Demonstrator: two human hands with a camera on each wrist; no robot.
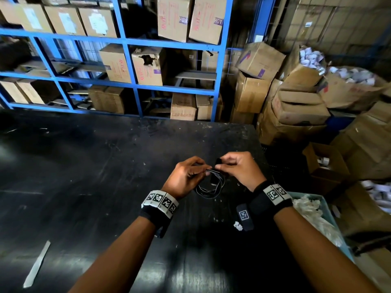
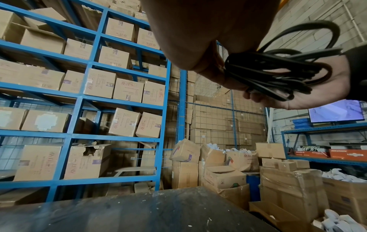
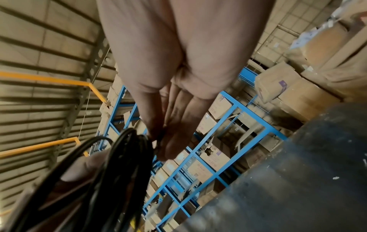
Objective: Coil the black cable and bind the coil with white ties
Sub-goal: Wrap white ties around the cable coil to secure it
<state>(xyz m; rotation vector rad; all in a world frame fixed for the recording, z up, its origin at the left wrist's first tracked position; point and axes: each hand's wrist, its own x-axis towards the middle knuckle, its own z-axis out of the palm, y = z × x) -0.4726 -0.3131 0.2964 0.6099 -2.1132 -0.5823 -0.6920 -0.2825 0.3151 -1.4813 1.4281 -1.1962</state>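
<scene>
Above the black desk (image 1: 105, 166), near its right edge, the cable (image 1: 211, 185) hangs as a small loose coil of several thin, glossy black loops, gathered at the top. Left hand (image 1: 186, 176) pinches the gathered strands; right hand (image 1: 239, 168) grips the bundle and a black plug end beside it.

cable (image 1: 211, 182) black | table (image 1: 84, 166) black | shelving (image 1: 127, 42) blue | boxes (image 1: 115, 64) brown
</scene>
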